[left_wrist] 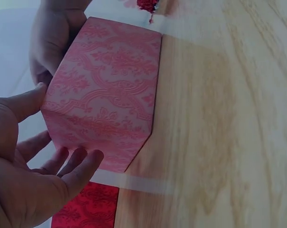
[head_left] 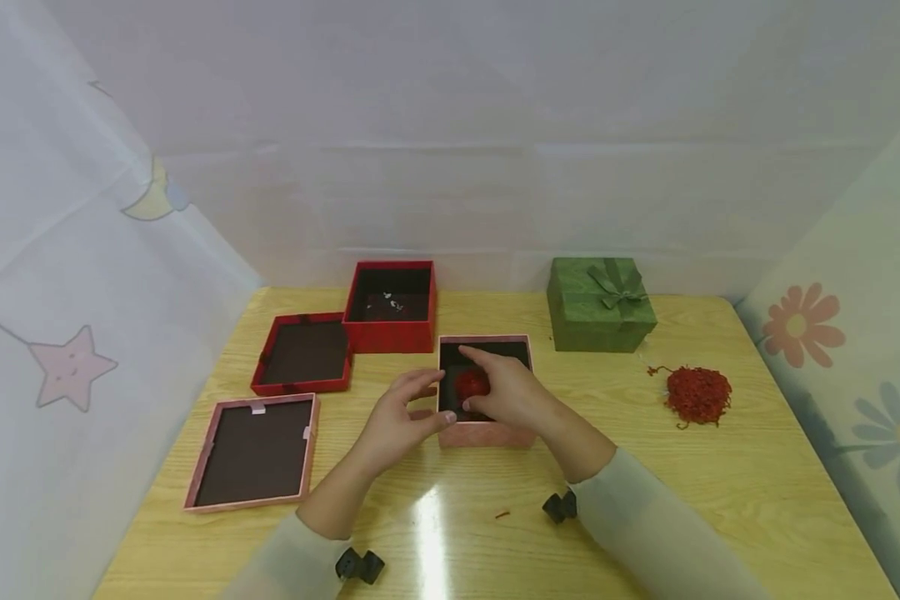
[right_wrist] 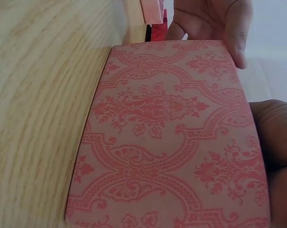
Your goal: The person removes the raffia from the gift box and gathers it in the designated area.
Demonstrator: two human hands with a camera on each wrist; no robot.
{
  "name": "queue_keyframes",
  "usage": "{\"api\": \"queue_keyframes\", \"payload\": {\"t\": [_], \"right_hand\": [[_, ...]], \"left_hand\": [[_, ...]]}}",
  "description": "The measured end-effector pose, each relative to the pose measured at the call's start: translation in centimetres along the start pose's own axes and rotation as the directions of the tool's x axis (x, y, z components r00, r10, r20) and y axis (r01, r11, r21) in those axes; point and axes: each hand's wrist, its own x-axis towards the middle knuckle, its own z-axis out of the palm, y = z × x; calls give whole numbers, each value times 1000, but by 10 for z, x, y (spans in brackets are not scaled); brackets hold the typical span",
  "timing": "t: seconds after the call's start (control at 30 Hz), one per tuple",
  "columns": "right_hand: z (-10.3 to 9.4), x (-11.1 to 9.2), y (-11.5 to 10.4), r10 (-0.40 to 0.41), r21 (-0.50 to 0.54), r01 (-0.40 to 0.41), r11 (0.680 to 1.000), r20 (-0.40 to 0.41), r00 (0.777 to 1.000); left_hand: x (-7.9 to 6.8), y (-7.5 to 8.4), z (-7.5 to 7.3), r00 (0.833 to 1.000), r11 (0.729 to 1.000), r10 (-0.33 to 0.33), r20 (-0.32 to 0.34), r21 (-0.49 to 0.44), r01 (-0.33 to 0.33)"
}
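Pink box best steadied at left by spread left hand; whether red shreds are gripped by right hand cannot be told.

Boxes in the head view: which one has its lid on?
The green box, topped by a bow; the red box and pink box both stand open.

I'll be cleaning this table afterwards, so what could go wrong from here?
Bits of the red clump inside the pink box might cling to the right hand and scatter; a stray red scrap lies on the table. The box could slide if pushed, since the left hand seems merely to rest against its side.
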Motion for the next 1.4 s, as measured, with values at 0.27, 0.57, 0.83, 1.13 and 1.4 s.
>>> {"api": "queue_keyframes", "payload": {"t": [0.27, 0.57, 0.83, 1.13, 1.4], "right_hand": [[6, 17, 5, 62, -81, -55, 995, 81, 995], [13, 26, 7, 88, -142, -67, 988, 147, 985], [12, 28, 8, 121, -158, -97, 983, 150, 981], [4, 25, 7, 82, -66, -74, 995, 124, 989], [-13, 17, 0, 71, -22, -70, 997, 80, 994]], "left_hand": [[1, -2, 2, 998, 998, -64, -12, -15, 64], [1, -5, 1, 998, 997, -70, -4, -21, 70], [0, -5, 0, 998, 997, -66, -9, -35, 66], [1, -9, 2, 996, 994, -87, -8, -61, 87], [-1, -9, 3, 995, 993, -98, -20, -60, 97]]}}
